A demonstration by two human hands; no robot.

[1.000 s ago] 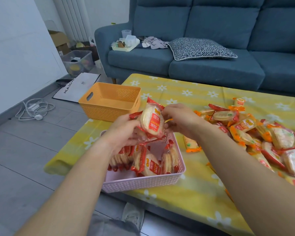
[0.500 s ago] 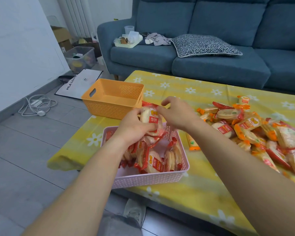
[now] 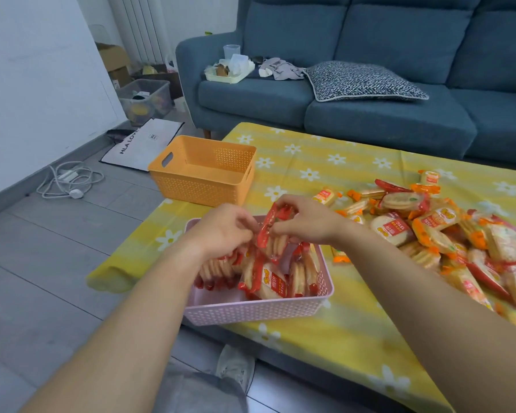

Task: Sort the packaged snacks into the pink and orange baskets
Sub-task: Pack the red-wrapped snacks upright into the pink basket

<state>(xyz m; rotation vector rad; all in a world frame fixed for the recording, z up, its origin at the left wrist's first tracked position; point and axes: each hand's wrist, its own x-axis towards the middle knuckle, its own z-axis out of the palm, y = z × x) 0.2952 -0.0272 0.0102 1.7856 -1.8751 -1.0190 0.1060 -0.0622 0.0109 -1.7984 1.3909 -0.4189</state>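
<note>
White bag [image 3: 145, 144] reads "HLA LOVE" (black letters).

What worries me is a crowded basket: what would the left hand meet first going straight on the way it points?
Probably the standing packets in the pink basket, just beneath it. The left hand, pinching a red packet with the right hand, points forward and down; depth is unclear.

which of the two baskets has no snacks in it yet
The orange basket, the farther one: its inside shows no packets. The nearer pink basket already holds several red-wrapped packets.
</note>
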